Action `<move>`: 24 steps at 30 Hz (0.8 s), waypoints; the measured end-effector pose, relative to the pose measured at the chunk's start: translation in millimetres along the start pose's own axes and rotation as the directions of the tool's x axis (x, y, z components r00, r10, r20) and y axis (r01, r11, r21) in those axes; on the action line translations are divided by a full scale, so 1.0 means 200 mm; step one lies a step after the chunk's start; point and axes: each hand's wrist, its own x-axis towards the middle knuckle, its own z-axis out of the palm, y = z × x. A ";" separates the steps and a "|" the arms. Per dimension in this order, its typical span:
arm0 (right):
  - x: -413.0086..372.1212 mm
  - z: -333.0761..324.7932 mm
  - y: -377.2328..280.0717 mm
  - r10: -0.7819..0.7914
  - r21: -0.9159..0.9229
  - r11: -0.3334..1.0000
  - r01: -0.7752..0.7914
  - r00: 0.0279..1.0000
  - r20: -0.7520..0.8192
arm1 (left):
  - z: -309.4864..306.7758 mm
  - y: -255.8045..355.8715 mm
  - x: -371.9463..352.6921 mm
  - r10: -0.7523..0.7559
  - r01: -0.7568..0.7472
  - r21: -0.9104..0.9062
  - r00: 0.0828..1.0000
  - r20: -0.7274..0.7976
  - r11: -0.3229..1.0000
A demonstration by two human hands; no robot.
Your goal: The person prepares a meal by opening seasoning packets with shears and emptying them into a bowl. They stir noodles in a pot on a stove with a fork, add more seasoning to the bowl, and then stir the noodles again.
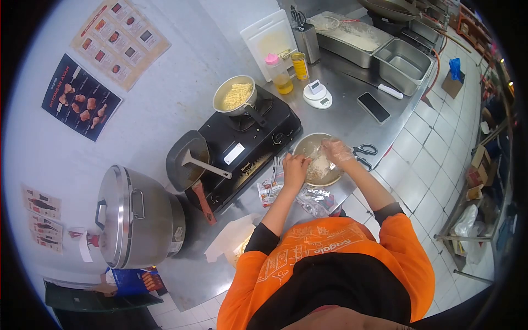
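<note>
A metal bowl (315, 136) stands near the counter's front edge with whitish, flour-like food (319, 168) in it. My bare left hand (296, 167) is at the bowl's left rim, fingers bent and drawn together; what they pinch is too small to make out. Over the right side of the bowl is my right hand (336, 152), in a clear plastic glove, its fingers curled down towards the food. Its fingertips are not clear enough to show a grip. Black-handled scissors (365, 149) lie right of the bowl. A fork (274, 171) and plastic packets (319, 202) are close to my left forearm.
A black gas stove (220, 144) carries a pot of noodles (237, 98) and a square pan (180, 159). Behind the bowl are a white scale (317, 100), a phone (374, 107) and a knife (389, 91). A large rice cooker (148, 214) stands left; an open paper box (226, 240) sits nearer me.
</note>
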 end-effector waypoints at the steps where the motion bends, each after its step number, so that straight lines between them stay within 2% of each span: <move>1: -0.01 0.02 0.00 0.000 0.000 1.000 0.000 1.000 0.007 | 0.00 0.00 -0.01 -0.009 0.009 0.017 0.999 0.032 1.000; 3: -0.04 0.08 -0.01 -0.320 -0.055 0.942 0.330 0.938 0.134 | 0.02 0.00 -0.03 0.015 -0.015 0.017 1.000 -0.008 1.000; 4: 0.00 0.10 0.02 -0.320 -0.057 0.943 0.328 0.939 0.127 | 0.03 0.00 0.00 0.051 -0.051 0.013 0.997 -0.057 0.999; 6: 0.08 0.15 0.13 -0.219 -0.196 0.956 0.218 0.976 0.015 | 0.03 -0.01 0.00 0.057 -0.056 0.011 0.996 -0.062 0.998; 7: 0.07 0.13 0.12 -0.219 -0.197 0.956 0.219 0.975 0.019 | 0.03 -0.02 0.00 0.056 -0.056 0.010 0.996 -0.069 0.998; 9: 0.03 0.08 0.07 -0.201 -0.109 0.976 0.191 0.975 -0.097 | 0.04 -0.01 0.01 0.052 -0.053 -0.005 0.997 -0.057 0.999; 10: 0.00 0.10 0.05 -0.200 -0.103 0.976 0.190 0.975 -0.096 | 0.04 -0.02 0.00 0.057 -0.058 -0.017 0.998 -0.036 0.998; 12: -0.01 0.11 0.03 -0.230 -0.131 0.963 0.233 0.972 0.040 | 0.04 -0.01 0.01 0.040 -0.040 -0.010 0.999 -0.018 0.999; 13: 0.00 0.09 0.05 -0.227 -0.132 0.964 0.230 0.973 0.039 | 0.03 0.01 0.02 0.011 -0.011 -0.010 1.000 -0.002 1.000; 15: 0.03 0.05 0.10 -0.166 0.027 0.984 0.177 0.959 -0.231 | 0.01 0.03 0.02 -0.003 0.004 -0.016 1.000 0.017 1.000; 16: 0.03 0.07 0.11 -0.167 0.027 0.984 0.177 0.960 -0.224 | 0.01 0.04 0.02 -0.018 0.018 -0.016 0.999 0.035 1.000; 18: 0.05 0.14 0.10 -0.231 -0.188 0.948 0.256 0.962 0.146 | 0.03 0.02 0.01 0.010 -0.010 -0.003 1.000 0.027 1.000; 22: 0.07 0.12 0.15 -0.253 -0.129 0.957 0.261 0.964 0.076 | 0.07 -0.02 0.02 0.050 -0.050 0.014 0.999 0.000 0.999; 24: 0.03 0.05 0.08 -0.090 -0.045 0.995 0.085 0.988 -0.123 | 0.08 -0.03 0.01 0.023 -0.023 0.006 0.999 0.033 1.000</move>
